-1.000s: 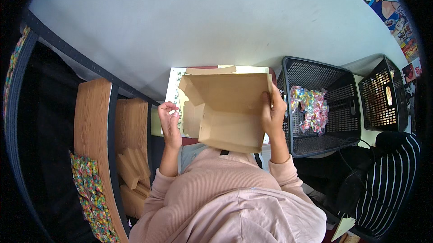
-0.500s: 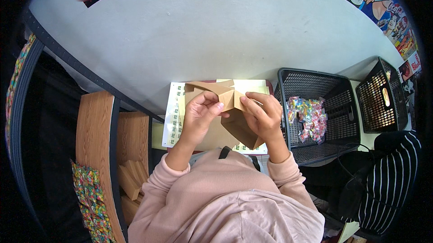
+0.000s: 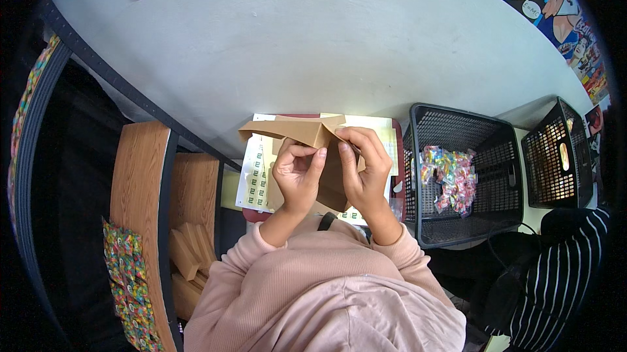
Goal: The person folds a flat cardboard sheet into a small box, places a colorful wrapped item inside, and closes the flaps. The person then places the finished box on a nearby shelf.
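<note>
A brown cardboard box, partly folded, is up in front of me between both hands. Its long flap sticks out to the left, and a darker panel hangs down between my wrists. My left hand pinches the lower edge of the cardboard with thumb and fingers. On the right side, my right hand grips a folded corner, its fingers over the top edge and its thumb in front. Beneath lie white and pale yellow sheets of green-printed stickers, partly covered by the box and my hands.
A black plastic crate at the right holds small colourful wrapped sweets. Another black basket stands beyond it. To the left, wooden shelves hold folded brown boxes, with strips of candy packets hanging alongside. Striped clothing shows at lower right.
My right hand has moved left toward my left hand and turned, thumb now upright against the cardboard. The box has tilted, its long flap swinging further out to the left.
</note>
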A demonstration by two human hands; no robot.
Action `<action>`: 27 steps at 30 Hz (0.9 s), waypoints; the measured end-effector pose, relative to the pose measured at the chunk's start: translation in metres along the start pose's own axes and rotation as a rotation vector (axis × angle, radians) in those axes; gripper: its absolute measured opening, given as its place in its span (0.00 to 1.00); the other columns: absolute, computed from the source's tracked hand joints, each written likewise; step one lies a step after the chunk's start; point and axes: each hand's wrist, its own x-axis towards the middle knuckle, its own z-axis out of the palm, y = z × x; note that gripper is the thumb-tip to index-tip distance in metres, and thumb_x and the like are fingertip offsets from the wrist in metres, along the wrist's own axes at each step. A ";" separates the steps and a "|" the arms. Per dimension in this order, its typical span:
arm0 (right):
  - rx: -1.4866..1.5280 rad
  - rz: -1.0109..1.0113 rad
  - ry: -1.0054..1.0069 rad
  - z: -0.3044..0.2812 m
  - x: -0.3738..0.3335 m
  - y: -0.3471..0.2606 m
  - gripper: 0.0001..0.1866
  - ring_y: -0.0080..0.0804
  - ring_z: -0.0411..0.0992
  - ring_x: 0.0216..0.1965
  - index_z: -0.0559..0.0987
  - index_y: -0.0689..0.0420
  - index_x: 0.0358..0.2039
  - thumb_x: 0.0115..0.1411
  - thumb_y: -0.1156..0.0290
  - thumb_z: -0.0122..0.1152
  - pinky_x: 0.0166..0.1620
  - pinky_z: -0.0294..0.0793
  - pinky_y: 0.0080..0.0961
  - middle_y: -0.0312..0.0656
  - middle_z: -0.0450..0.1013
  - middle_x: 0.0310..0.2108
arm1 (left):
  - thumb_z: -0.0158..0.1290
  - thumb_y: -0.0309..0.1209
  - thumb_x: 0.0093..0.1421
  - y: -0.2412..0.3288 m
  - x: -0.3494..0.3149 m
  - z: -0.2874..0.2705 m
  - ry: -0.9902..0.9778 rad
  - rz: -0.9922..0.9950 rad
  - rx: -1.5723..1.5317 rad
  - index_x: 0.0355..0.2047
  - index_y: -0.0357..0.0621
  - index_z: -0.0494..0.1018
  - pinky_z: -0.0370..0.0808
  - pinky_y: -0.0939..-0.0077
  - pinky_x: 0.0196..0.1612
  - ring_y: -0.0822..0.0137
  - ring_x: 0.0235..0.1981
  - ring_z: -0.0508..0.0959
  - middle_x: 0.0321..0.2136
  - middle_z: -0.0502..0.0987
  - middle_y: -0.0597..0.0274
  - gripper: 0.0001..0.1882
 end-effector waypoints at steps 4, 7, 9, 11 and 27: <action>0.067 0.069 -0.043 0.004 0.004 -0.001 0.07 0.41 0.71 0.35 0.72 0.65 0.34 0.54 0.81 0.50 0.39 0.70 0.28 0.50 0.70 0.34 | 0.54 0.17 0.52 -0.001 0.005 0.001 -0.005 0.062 0.036 0.26 0.35 0.68 0.68 0.81 0.41 0.72 0.38 0.70 0.36 0.69 0.58 0.04; 0.048 0.055 -0.058 0.008 0.008 -0.001 0.07 0.41 0.71 0.36 0.71 0.65 0.35 0.55 0.81 0.49 0.40 0.70 0.28 0.50 0.69 0.34 | 0.54 0.18 0.52 -0.001 0.008 0.003 0.017 0.028 0.061 0.27 0.35 0.69 0.68 0.80 0.41 0.71 0.38 0.70 0.36 0.68 0.58 0.04; 0.050 0.049 -0.060 0.008 0.010 -0.001 0.07 0.41 0.70 0.36 0.71 0.65 0.35 0.55 0.80 0.49 0.39 0.70 0.29 0.50 0.69 0.34 | 0.55 0.18 0.51 -0.002 0.008 0.000 0.010 0.010 0.048 0.27 0.35 0.70 0.68 0.79 0.42 0.70 0.38 0.70 0.36 0.68 0.58 0.04; 0.083 0.059 -0.051 0.008 0.012 -0.001 0.06 0.41 0.70 0.35 0.71 0.65 0.34 0.55 0.80 0.49 0.39 0.69 0.28 0.50 0.69 0.35 | 0.55 0.18 0.51 -0.003 0.011 0.000 0.003 0.030 0.068 0.26 0.35 0.70 0.68 0.79 0.42 0.70 0.37 0.70 0.35 0.69 0.58 0.04; 0.014 -0.013 -0.036 0.020 0.019 -0.005 0.04 0.39 0.70 0.33 0.72 0.65 0.31 0.53 0.80 0.52 0.35 0.70 0.28 0.49 0.67 0.34 | 0.53 0.21 0.54 0.003 0.025 -0.003 -0.036 0.040 0.141 0.26 0.39 0.68 0.66 0.83 0.38 0.75 0.33 0.68 0.32 0.67 0.64 0.04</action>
